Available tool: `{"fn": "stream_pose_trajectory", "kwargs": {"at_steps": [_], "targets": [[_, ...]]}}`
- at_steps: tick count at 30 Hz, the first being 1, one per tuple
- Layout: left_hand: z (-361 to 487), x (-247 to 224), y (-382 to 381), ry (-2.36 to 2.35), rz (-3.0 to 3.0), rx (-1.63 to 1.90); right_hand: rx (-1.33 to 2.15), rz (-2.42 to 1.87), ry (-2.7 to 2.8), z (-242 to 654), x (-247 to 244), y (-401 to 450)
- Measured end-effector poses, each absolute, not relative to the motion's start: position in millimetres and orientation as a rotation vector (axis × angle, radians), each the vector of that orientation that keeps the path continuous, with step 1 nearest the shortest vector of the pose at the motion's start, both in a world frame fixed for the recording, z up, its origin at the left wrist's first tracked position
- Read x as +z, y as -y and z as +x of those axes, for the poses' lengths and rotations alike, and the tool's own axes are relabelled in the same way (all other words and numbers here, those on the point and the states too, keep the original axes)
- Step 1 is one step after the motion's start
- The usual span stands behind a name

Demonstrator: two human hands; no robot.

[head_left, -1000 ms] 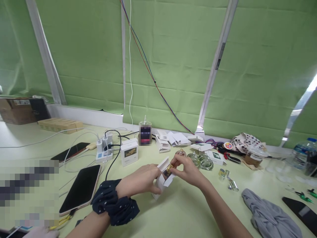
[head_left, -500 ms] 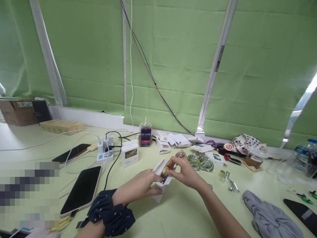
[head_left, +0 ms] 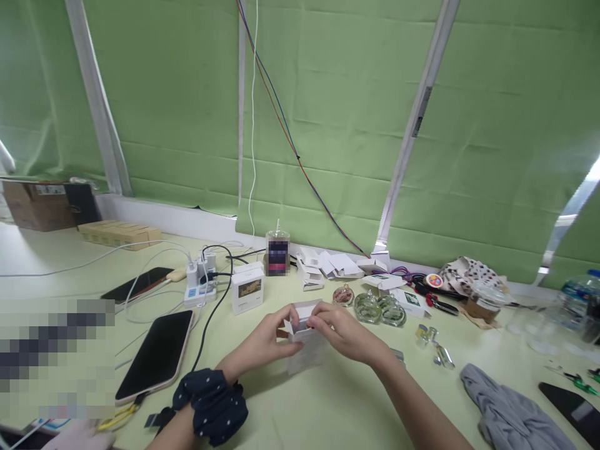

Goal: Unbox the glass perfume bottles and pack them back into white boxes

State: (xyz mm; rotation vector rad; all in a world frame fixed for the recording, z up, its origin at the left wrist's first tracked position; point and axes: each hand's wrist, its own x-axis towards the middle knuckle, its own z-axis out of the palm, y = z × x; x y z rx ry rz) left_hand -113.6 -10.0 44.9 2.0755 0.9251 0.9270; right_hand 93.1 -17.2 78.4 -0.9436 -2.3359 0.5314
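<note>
An open white box [head_left: 307, 353] stands upright on the table in front of me, its flaps raised. My left hand [head_left: 274, 334] grips the box at its left side, fingers over the rim. At the right of the opening is my right hand [head_left: 338, 330], its fingers pressed together at the rim, with a small bit of something gold-brown at the fingertips. The box's inside is mostly hidden. Just behind my right hand lie a round reddish ornament [head_left: 344, 295] and two round green glass ornaments [head_left: 367, 307].
A closed white box [head_left: 247, 289], a power strip [head_left: 199, 292] and two phones [head_left: 155, 355] are at the left. White cartons [head_left: 340, 265] lie at the back. Small glass pieces [head_left: 424, 335], a grey cloth [head_left: 510, 409] and a lidded cup [head_left: 485, 301] are at the right.
The box has turned more upright and square to me. The gold-coloured piece, plainly visible before, is now mostly out of sight at the box opening. My right hand has moved slightly right and lower.
</note>
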Motion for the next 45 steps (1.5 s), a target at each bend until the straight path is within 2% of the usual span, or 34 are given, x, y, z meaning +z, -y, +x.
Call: {"fn": "stream_pose_trajectory", "kwargs": {"at_steps": [5,12,20,24,29,39,45], "targets": [[-113,33,9,-0.760,1.885,0.979,0.502,-0.887,2.249,91,63,16],[-108,20,10,-0.698,1.758,1.043,0.429,-0.929,1.750,77,37,4],[-105,4,8,-0.846,2.025,1.205,0.168,-0.972,1.740,75,30,4],[-104,-10,5,-0.967,2.324,1.362,0.329,-0.949,1.676,79,29,4],[-102,-11,9,-1.069,2.502,1.303,0.467,-0.943,1.521,79,28,8],[-99,6,10,-0.951,2.467,1.603,0.555,-0.794,1.507,80,25,13],[-102,8,9,-1.020,2.204,1.658,0.787,-0.749,1.331,77,16,5]]}}
